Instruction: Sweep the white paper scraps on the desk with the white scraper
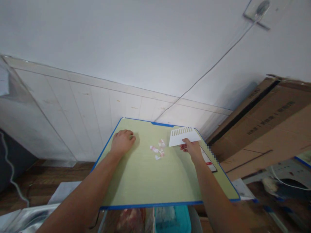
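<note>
My right hand [190, 149] grips a white card [181, 138] by its near edge, thumb on top. A row of narrow slots runs along the card's far edge, and it is tilted above the board. My left hand [122, 141] rests on the left part of the pale green board [145, 181], its fingers loosely bent and a gap showing beside the thumb; nothing is visible in it. Between my hands lie several small pink-and-white paper scraps [159, 150]. Partly covered by my right hand and forearm is a phone-like flat thing [211, 164] with a lit screen.
The board has a blue rim [150, 205]. Behind it stands a white panelled wall [97, 103] with a cable [201, 77] running down it. Large cardboard boxes [267, 129] lean at the right. Below the near edge are a turquoise container [186, 220] and a bag with reddish contents [131, 220].
</note>
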`<action>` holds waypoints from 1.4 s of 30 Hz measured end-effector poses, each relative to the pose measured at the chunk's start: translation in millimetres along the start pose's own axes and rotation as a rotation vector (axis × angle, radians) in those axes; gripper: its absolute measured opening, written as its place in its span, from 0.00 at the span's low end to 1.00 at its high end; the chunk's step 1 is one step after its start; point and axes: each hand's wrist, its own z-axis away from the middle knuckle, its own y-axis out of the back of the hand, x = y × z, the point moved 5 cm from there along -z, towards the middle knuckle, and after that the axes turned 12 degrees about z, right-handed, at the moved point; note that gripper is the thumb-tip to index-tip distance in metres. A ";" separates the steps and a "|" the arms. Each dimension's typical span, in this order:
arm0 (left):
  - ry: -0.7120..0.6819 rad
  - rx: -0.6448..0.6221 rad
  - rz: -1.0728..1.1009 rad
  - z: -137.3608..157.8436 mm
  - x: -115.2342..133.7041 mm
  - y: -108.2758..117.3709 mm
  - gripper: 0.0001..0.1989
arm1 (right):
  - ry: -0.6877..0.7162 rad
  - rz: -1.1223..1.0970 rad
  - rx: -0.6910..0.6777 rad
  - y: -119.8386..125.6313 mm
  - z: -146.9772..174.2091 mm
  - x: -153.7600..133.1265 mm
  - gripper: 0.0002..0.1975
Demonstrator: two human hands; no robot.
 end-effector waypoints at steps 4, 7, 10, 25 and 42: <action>0.016 0.005 0.007 -0.6 -1.4 0.2 0.20 | -0.011 0.053 -0.044 -9.5 -28.8 -4.7 0.06; 0.015 -0.003 0.019 -2.4 -2.9 1.5 0.20 | -0.002 0.072 -0.131 -26.9 -32.6 -7.4 0.06; 0.016 -0.010 0.021 -3.3 -4.4 2.6 0.21 | 0.031 0.061 -0.225 -48.1 -22.8 -8.7 0.05; 0.011 -0.015 0.008 6.6 -1.0 6.0 0.23 | 0.141 -0.094 -0.133 -58.2 40.1 10.4 0.16; -0.029 -0.021 -0.027 13.3 0.8 5.0 0.22 | 0.202 -0.131 -0.056 -45.3 93.8 36.7 0.32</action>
